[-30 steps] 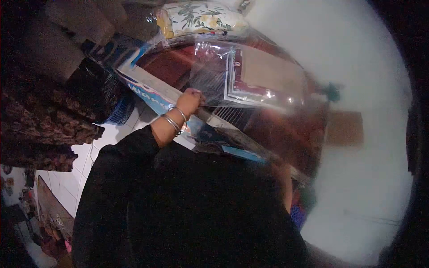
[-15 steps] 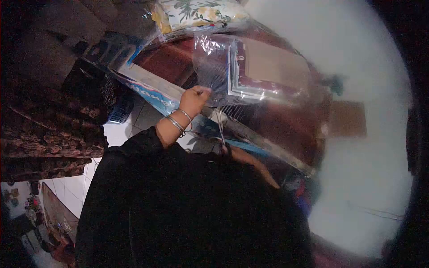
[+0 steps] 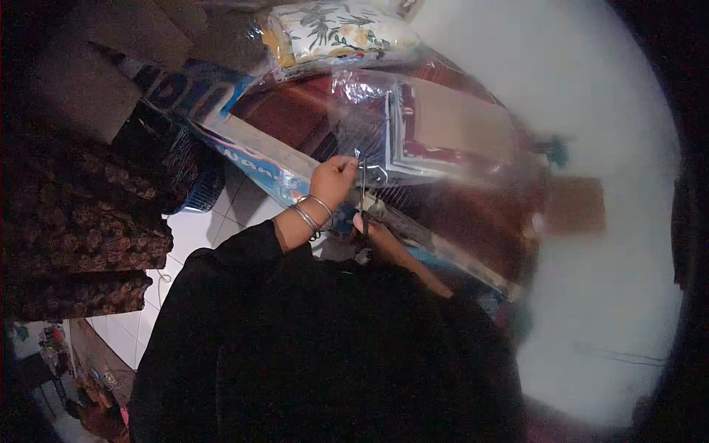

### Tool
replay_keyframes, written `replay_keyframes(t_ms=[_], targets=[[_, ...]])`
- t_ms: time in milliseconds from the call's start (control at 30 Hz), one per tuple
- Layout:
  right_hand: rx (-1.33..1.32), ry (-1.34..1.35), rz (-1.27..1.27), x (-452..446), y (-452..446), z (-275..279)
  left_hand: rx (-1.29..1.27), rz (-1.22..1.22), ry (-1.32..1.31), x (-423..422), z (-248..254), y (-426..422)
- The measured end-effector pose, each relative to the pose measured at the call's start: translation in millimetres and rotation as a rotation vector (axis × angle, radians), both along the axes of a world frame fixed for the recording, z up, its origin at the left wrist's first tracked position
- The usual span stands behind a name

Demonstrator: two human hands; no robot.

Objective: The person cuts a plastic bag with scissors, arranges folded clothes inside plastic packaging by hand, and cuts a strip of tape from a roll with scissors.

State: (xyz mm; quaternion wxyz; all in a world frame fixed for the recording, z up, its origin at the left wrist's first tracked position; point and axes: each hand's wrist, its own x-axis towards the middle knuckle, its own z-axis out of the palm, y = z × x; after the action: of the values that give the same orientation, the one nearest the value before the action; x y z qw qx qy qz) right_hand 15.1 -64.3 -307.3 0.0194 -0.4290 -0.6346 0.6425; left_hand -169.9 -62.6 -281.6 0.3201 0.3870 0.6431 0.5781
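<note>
My left hand (image 3: 334,179), with bangles at its wrist, pinches the edge of a clear plastic bag (image 3: 362,88). Inside the bag lies folded maroon and white cloth with a tan card (image 3: 450,118) on top. Lower down, my right hand (image 3: 374,231) grips a pair of scissors (image 3: 363,184). Their blades point up, close beside my left fingertips and against the plastic. Whether the blades are cutting into it cannot be made out.
Beneath the bag is a dark red-brown surface (image 3: 473,218) with a pale edge strip and a blue printed banner (image 3: 258,173). A floral wrapped package (image 3: 343,33) sits at the far side. A brown card piece (image 3: 576,205) lies right. Patterned dark cloth (image 3: 81,199) hangs left.
The scissors and my right hand have moved up to the bag edge beside my left fingers. My left hand still pinches the plastic. The whole view has shifted slightly.
</note>
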Motion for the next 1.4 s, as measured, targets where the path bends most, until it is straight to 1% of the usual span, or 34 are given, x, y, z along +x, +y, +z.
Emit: replay_keyframes(t_ms=[33,67,133,167,233,267,333,367,433,467,533,567,633,667,733,767,833,867,933,967,1033,1067,1167,1233,1267,1367,1400], targets=[[-0.022,0.059,-0.060,-2.4,0.3,-3.2,-0.024,-0.013,-0.049,-0.1,-0.5,1.1],[-0.021,0.058,-0.057,-1.6,2.2,-4.3,-0.023,-0.010,-0.050,-0.2,-1.0,1.4],[-0.042,-0.026,-0.058,-12.1,-4.7,30.0,0.036,0.003,0.018,0.2,1.9,-0.4],[-0.043,-0.029,-0.057,-15.1,-8.0,36.9,0.034,0.005,0.015,-0.5,0.2,0.3],[0.105,-0.060,-0.129,-17.5,-13.6,43.8,0.044,0.013,0.036,-1.1,1.2,1.4],[0.106,-0.062,-0.129,-16.5,-12.9,41.9,0.045,0.014,0.034,-0.7,1.6,1.4],[-0.022,-0.035,-0.164,-12.2,-9.7,31.3,-0.044,0.005,0.027,0.5,19.7,-5.2],[-0.022,-0.037,-0.164,-7.8,-7.1,18.7,-0.043,0.004,0.025,1.3,18.2,-5.2],[0.175,-0.171,-0.123,-1.1,-2.8,-6.0,-0.005,0.025,0.010,2.3,12.0,-3.8],[0.175,-0.172,-0.123,2.0,-1.8,-13.6,-0.006,0.025,0.008,2.2,9.4,-2.5],[0.064,-0.012,-0.209,1.9,-2.7,-14.4,0.004,0.025,0.051,1.5,8.3,-1.2],[0.064,-0.011,-0.209,2.2,-1.6,-14.8,0.004,0.024,0.052,0.5,7.4,-0.4],[-0.033,-0.050,-0.248,-4.5,-1.7,3.2,-0.045,-0.012,0.102,-1.5,13.6,-1.0],[-0.033,-0.050,-0.249,-6.0,0.6,9.3,-0.045,-0.013,0.102,-0.5,12.2,-0.7],[-0.154,0.072,-0.261,-8.2,5.0,19.7,0.003,0.040,0.145,1.7,9.0,-1.4],[-0.155,0.073,-0.260,-11.6,3.2,23.3,0.002,0.040,0.147,1.6,7.8,-1.3],[-0.134,0.035,-0.358,-20.0,-0.2,27.7,0.031,0.045,0.143,0.8,7.5,-0.7],[-0.133,0.036,-0.356,-18.6,2.4,20.9,0.032,0.046,0.143,-0.2,7.2,0.3],[-0.005,0.018,-0.292,-19.6,5.2,13.7,-0.046,0.015,0.156,-2.2,5.5,2.2],[-0.007,0.017,-0.292,-17.2,5.0,11.2,-0.047,0.016,0.156,-1.6,4.7,2.3],[0.058,0.003,-0.300,-25.9,-4.9,40.8,-0.042,0.019,0.060,0.5,4.9,2.3],[0.058,0.004,-0.300,-25.7,-4.7,41.5,-0.042,0.018,0.060,0.0,5.6,2.2],[0.087,0.150,-0.241,-24.2,2.4,36.3,-0.078,0.002,0.102,-1.4,10.0,1.5],[0.077,-0.034,-0.185,-27.4,12.3,26.3,-0.068,-0.005,0.064,0.2,10.3,-0.2],[0.077,-0.033,-0.184,-26.9,13.0,22.5,-0.068,-0.004,0.065,-0.6,10.2,-0.4],[0.105,0.090,-0.212,-33.4,8.2,39.1,-0.048,-0.002,0.138,-1.3,12.3,-0.8],[0.087,0.016,-0.229,-33.6,7.2,43.3,-0.061,-0.012,0.098,-0.6,19.6,-3.0]])
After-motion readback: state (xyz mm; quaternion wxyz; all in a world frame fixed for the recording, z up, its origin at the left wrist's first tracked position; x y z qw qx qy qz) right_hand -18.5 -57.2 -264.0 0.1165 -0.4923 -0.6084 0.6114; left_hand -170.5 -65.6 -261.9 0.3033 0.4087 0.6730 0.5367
